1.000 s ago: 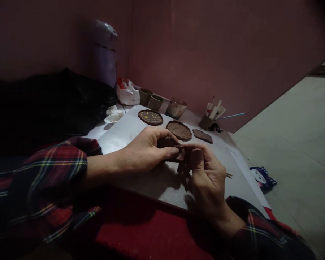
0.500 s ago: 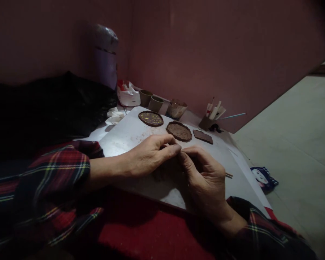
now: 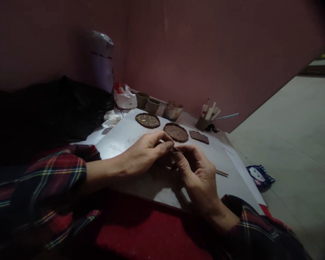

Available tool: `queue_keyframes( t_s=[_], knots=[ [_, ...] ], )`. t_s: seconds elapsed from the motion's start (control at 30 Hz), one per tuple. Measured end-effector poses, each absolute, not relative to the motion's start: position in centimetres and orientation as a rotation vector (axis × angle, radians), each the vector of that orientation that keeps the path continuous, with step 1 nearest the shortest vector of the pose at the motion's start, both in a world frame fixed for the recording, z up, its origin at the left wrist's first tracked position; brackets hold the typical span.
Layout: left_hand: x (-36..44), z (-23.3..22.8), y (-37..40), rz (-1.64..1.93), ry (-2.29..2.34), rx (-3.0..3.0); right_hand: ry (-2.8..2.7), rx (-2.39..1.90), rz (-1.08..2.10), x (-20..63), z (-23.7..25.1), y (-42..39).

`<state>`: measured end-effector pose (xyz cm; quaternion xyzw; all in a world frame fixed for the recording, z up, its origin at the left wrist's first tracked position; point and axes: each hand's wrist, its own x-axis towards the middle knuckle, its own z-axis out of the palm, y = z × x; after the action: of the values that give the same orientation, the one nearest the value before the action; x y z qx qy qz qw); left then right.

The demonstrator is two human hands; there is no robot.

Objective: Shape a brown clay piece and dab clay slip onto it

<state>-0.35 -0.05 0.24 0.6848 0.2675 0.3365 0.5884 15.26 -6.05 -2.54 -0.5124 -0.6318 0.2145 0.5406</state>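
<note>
Over the white board (image 3: 151, 195), my left hand (image 3: 148, 150) and my right hand (image 3: 196, 173) meet at the fingertips. Both are closed in a pinch on a small dark brown piece of clay (image 3: 177, 149), mostly hidden by the fingers. Just beyond them lies a round brown clay disc (image 3: 176, 132) with a raised rim. To its left is a second rimmed disc (image 3: 147, 120) dotted with yellow, and to its right a flat brown clay slab (image 3: 199, 137). A thin stick (image 3: 221, 173) lies beside my right hand.
Two small pots (image 3: 153, 106), a stained cup (image 3: 173, 110) and a holder with brushes and sticks (image 3: 206, 121) line the wall. White crumpled tissue (image 3: 112, 119) and a black plastic bag (image 3: 48, 112) lie left. A dark blue pouch (image 3: 260, 176) is past the right edge.
The view has shifted slightly, so everything sits a little further left. My fingertips have parted a little, and more of the dark clay piece shows between them.
</note>
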Motion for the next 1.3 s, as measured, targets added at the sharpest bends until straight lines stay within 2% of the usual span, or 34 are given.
queue_keyframes(
  t_s=[0.57, 0.93, 1.13, 1.3],
  knots=[
    [-0.44, -0.08, 0.12, 0.759, 0.644, 1.793, -1.498, -1.177, 0.579, 15.49, -2.75, -6.02],
    [-0.58, 0.11, -0.19, 0.759, 0.611, 1.604, -1.467, -1.214, 0.508, 15.37, -2.63, -6.43],
    [-0.66, -0.05, -0.33, 0.753, 0.657, 1.669, -1.521, -1.199, 0.637, 15.17, -2.64, -6.53],
    [-0.41, -0.38, -0.27, 0.745, 0.627, 1.561, -1.487, -1.215, 0.541, 15.22, -2.76, -6.43]
  ],
)
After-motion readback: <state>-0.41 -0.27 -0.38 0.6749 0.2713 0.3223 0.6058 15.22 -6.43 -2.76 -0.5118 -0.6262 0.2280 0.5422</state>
